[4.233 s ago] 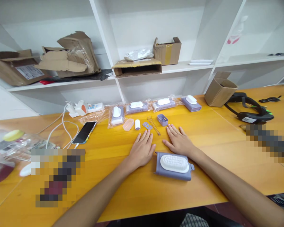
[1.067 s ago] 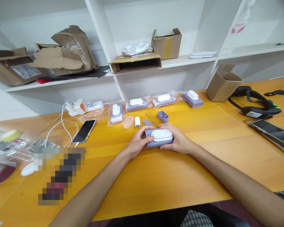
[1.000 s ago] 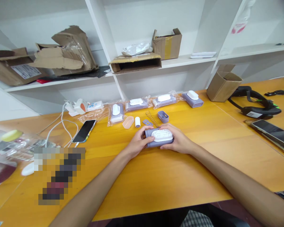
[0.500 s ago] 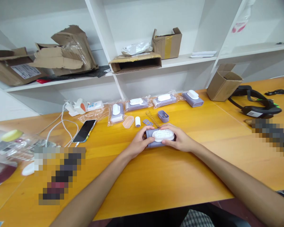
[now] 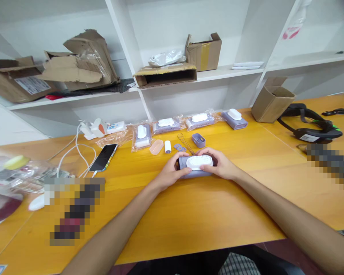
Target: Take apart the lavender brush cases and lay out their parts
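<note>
Both hands hold one purple brush block with white bristles [image 5: 198,165] just above the orange table [image 5: 206,214]. My left hand [image 5: 171,174] grips its left end, fingers curled round it. My right hand [image 5: 221,165] wraps its right end. Just beyond lie small loose parts: a metal spring [image 5: 184,142], a small purple tray [image 5: 198,140], a grey clip [image 5: 177,146], a white cylinder [image 5: 167,146] and a pale pink cap [image 5: 156,147]. Further back stands a row of similar purple brush units, three in clear bags [image 5: 166,125] and one unbagged [image 5: 234,119].
A phone [image 5: 103,157] with white cables lies to the left, by a charger [image 5: 99,128]. A cardboard box [image 5: 271,100] and a black headset [image 5: 312,126] sit at the right. White shelves behind carry torn boxes [image 5: 80,67]. Plastic bags [image 5: 8,179] lie at the far left.
Earlier both hands lay flat on the table with the brush block near the front edge. Both hands have since picked it up and carried it away from me, towards the small parts.
</note>
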Available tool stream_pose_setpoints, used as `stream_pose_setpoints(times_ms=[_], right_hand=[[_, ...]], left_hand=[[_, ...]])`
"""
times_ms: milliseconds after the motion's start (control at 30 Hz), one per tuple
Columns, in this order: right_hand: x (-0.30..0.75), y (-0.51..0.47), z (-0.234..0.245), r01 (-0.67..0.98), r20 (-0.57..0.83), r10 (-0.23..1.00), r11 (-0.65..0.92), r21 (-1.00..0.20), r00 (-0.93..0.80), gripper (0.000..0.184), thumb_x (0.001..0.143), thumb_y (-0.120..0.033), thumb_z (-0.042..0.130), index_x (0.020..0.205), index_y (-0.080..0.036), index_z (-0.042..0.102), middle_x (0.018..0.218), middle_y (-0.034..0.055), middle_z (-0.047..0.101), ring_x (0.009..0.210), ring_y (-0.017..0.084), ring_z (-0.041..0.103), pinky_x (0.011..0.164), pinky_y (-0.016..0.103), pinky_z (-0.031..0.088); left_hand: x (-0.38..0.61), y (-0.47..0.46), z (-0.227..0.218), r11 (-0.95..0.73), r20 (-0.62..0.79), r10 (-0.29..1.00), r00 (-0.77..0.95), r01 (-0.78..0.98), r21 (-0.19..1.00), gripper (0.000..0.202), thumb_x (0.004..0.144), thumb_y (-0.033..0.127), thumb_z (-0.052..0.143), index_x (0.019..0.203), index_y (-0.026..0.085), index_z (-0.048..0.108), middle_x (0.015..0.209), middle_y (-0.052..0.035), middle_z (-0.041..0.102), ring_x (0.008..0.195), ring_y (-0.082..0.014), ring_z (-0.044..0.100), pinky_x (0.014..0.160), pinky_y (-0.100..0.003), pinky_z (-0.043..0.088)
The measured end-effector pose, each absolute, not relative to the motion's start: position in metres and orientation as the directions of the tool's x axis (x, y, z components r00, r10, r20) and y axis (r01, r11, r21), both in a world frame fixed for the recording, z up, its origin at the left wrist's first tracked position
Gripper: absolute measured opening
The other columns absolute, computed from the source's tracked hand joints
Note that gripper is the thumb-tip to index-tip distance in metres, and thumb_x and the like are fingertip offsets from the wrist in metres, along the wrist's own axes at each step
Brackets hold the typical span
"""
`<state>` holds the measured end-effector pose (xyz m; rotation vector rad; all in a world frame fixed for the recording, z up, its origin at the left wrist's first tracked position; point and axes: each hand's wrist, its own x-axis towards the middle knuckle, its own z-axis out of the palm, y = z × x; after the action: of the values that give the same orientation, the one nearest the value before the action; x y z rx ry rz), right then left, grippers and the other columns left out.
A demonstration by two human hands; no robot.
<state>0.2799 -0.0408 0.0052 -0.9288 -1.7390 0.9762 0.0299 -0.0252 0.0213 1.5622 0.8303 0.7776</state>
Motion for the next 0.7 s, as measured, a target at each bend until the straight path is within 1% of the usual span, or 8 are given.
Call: stream_pose_setpoints(times_ms=[100, 200, 267, 367, 467, 600, 633, 700], right_hand=[[0.2822, -0.0368, 0.0023, 0.045, 0.323, 0.895, 0.354, -0.934, -0.308, 0.035, 0.081, -0.043, 0.087, 0.106, -0.025, 0.07, 0.119, 0.0065, 0.073, 0.106, 0.027, 0.068, 0.09, 0.04, 0.054], [0.2818, -0.0352, 0.0008, -0.01, 0.321, 0.901, 0.333, -0.943, -0.292, 0.033, 0.079, -0.043, 0.089, 0.103, -0.026, 0.074, 0.117, 0.0061, 0.074, 0.104, 0.026, 0.068, 0.09, 0.04, 0.053], [0.2809, -0.0353, 0.0003, -0.018, 0.326, 0.903, 0.335, -0.942, -0.28, 0.032, 0.077, -0.043, 0.091, 0.1, -0.026, 0.076, 0.116, 0.0062, 0.074, 0.105, 0.026, 0.069, 0.092, 0.041, 0.053], [0.2801, -0.0359, -0.0009, -0.033, 0.337, 0.905, 0.34, -0.94, -0.261, 0.031, 0.074, -0.043, 0.093, 0.096, -0.026, 0.079, 0.116, 0.0067, 0.073, 0.106, 0.026, 0.07, 0.096, 0.044, 0.054], [0.2795, -0.0367, -0.0014, -0.021, 0.363, 0.899, 0.369, -0.929, -0.246, 0.025, 0.075, -0.042, 0.093, 0.091, -0.027, 0.081, 0.116, 0.0072, 0.074, 0.108, 0.027, 0.07, 0.098, 0.046, 0.054], [0.2773, -0.0392, 0.0021, 0.058, 0.458, 0.862, 0.479, -0.876, -0.216, 0.018, 0.075, -0.042, 0.094, 0.079, -0.028, 0.082, 0.1, 0.0068, 0.078, 0.121, 0.031, 0.065, 0.112, 0.053, 0.045], [0.2765, -0.0402, 0.0034, 0.071, 0.471, 0.856, 0.494, -0.866, -0.214, 0.017, 0.075, -0.042, 0.094, 0.077, -0.028, 0.083, 0.096, 0.0068, 0.079, 0.122, 0.031, 0.065, 0.112, 0.054, 0.045], [0.2752, -0.0422, 0.006, 0.072, 0.472, 0.853, 0.497, -0.865, -0.224, 0.017, 0.076, -0.042, 0.093, 0.076, -0.028, 0.083, 0.092, 0.0071, 0.079, 0.119, 0.032, 0.066, 0.106, 0.054, 0.049]], left_hand=[[0.029, -0.0235, 0.0208, -0.084, 0.029, 0.855, 0.517, 0.084, 0.993, 0.056, 0.078, 0.041, 0.086, 0.125, 0.023, 0.062, 0.127, -0.0064, 0.066, 0.114, -0.0291, 0.062, 0.096, -0.037, 0.049], [0.0281, -0.0235, 0.0215, -0.087, 0.029, 0.849, 0.527, 0.085, 0.993, 0.058, 0.077, 0.043, 0.086, 0.126, 0.024, 0.061, 0.126, -0.0066, 0.066, 0.113, -0.029, 0.062, 0.095, -0.038, 0.05], [0.0279, -0.0252, 0.0232, -0.115, 0.04, 0.834, 0.55, 0.103, 0.988, 0.063, 0.076, 0.044, 0.088, 0.128, 0.024, 0.059, 0.126, -0.0069, 0.065, 0.112, -0.0287, 0.063, 0.095, -0.038, 0.05], [0.0287, -0.0289, 0.0266, -0.179, 0.072, 0.815, 0.575, 0.131, 0.975, 0.073, 0.07, 0.041, 0.093, 0.13, 0.023, 0.056, 0.13, -0.0077, 0.062, 0.115, -0.0291, 0.061, 0.097, -0.039, 0.051], [0.03, -0.0314, 0.0283, -0.225, 0.091, 0.811, 0.578, 0.164, 0.96, 0.077, 0.066, 0.038, 0.095, 0.129, 0.023, 0.053, 0.129, -0.0076, 0.061, 0.114, -0.0287, 0.06, 0.098, -0.04, 0.051], [0.0305, -0.031, 0.0272, -0.256, 0.098, 0.813, 0.574, 0.201, 0.946, 0.074, 0.067, 0.037, 0.093, 0.128, 0.023, 0.053, 0.125, -0.0065, 0.06, 0.111, -0.0275, 0.06, 0.096, -0.04, 0.05], [0.0304, -0.0305, 0.0266, -0.258, 0.097, 0.812, 0.576, 0.204, 0.944, 0.074, 0.067, 0.037, 0.093, 0.128, 0.023, 0.053, 0.125, -0.0062, 0.06, 0.11, -0.0273, 0.06, 0.096, -0.039, 0.05], [0.0297, -0.0297, 0.0256, -0.26, 0.094, 0.808, 0.582, 0.21, 0.943, 0.074, 0.067, 0.038, 0.093, 0.128, 0.024, 0.053, 0.124, -0.0059, 0.061, 0.109, -0.0272, 0.06, 0.095, -0.039, 0.05]])
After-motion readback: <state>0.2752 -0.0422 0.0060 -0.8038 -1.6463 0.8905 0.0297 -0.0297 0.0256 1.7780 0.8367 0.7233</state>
